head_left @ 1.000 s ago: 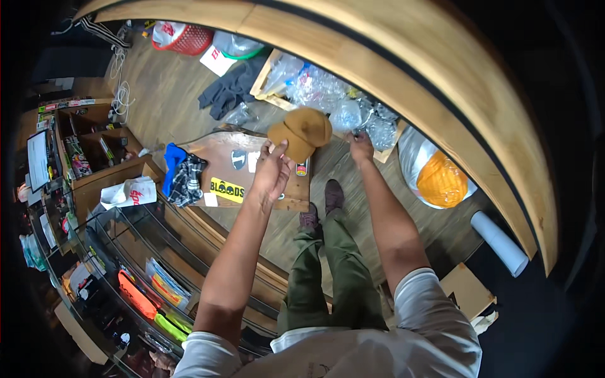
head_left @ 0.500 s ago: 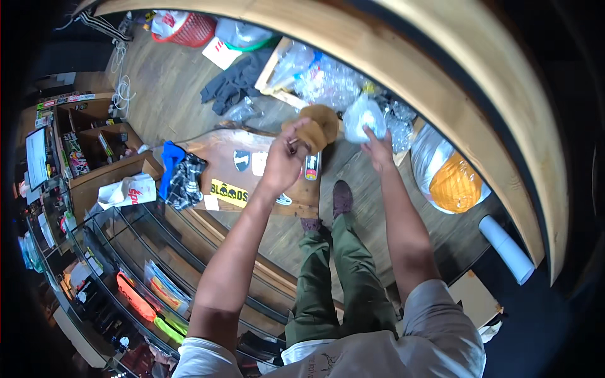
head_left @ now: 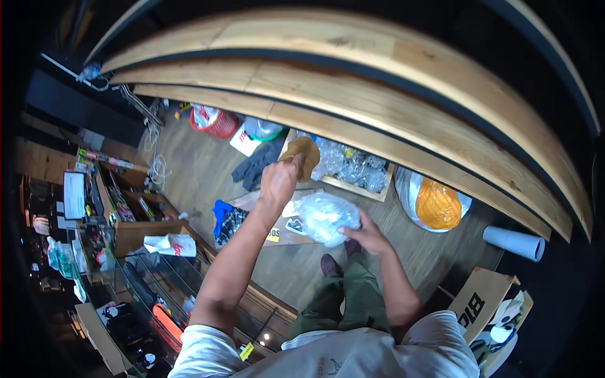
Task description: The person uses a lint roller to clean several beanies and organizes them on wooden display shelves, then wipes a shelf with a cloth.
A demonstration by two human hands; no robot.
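Observation:
A tan cap [head_left: 309, 165] is gripped by my left hand [head_left: 279, 184], its fingers closed at the near edge, in front of the wooden crate. Lower and to the right, my right hand [head_left: 370, 234] closes on one side of a crumpled clear plastic bag [head_left: 326, 217]. The bag bulges out, and whatever is inside cannot be made out. It hangs above a low wooden board [head_left: 296, 237] with stickers on it, hiding part of that board. Blue and dark plaid cloth [head_left: 228, 222] lies at the board's left end.
A wooden crate [head_left: 359, 188] full of clear plastic sits under long wooden shelves [head_left: 378, 94]. To its right stand a bundle with orange wrapping [head_left: 439, 205] and a white roll [head_left: 513, 243]. Dark clothing [head_left: 255, 165] and a red basket [head_left: 222, 124] are at far left; a cardboard box [head_left: 482, 296] stands near right.
My view has tilted up, showing more shelf. My right hand has brought the plastic bag from beside the crate toward me and leftward. The cap stays in my left hand.

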